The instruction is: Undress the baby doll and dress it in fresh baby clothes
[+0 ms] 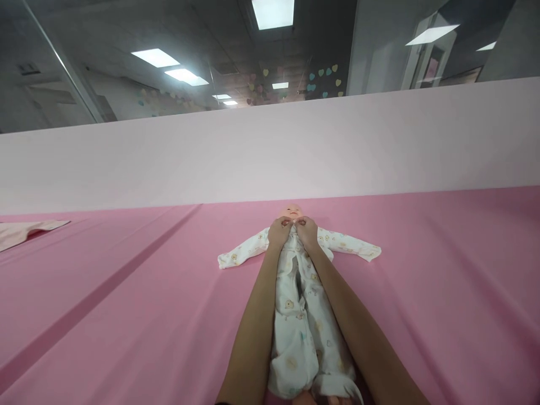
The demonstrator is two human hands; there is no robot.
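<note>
Bare feet (304, 398) of a doll (294, 211) lie nearest the camera, between the person's forearms. It rests face up on a pink cover (147, 315), its long axis running straight away from the person, head farthest. At the neck, the left hand (279, 232) and right hand (306, 232) meet almost symmetrically (neither is clearly nearer), fingers drawn in narrow, pinching the collar of a printed romper (289, 304), whose sleeves spread sideways and whose front gapes below.
</note>
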